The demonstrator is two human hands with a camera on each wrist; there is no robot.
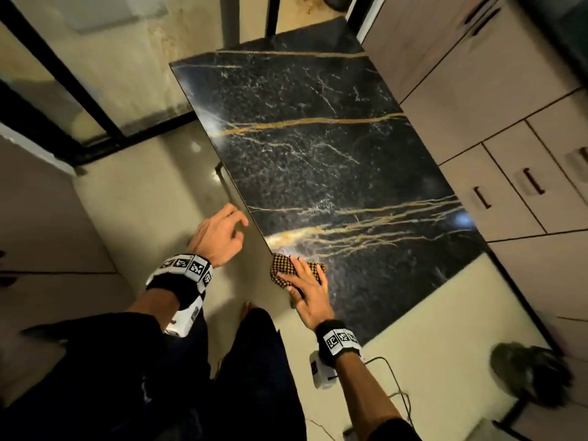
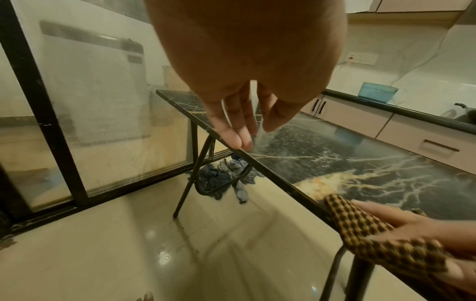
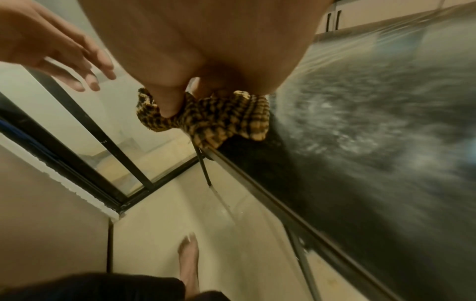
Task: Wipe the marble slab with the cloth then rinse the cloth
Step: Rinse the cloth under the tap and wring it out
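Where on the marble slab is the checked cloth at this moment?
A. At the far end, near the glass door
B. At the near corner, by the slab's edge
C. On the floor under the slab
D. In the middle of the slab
B: the right hand presses the checked cloth on the marble slab at its near corner, partly hanging over the edge.

We see dim, warm light glaring off the polished black gold-veined marble slab; the right wrist view smears with motion blur, and edges bend outward.
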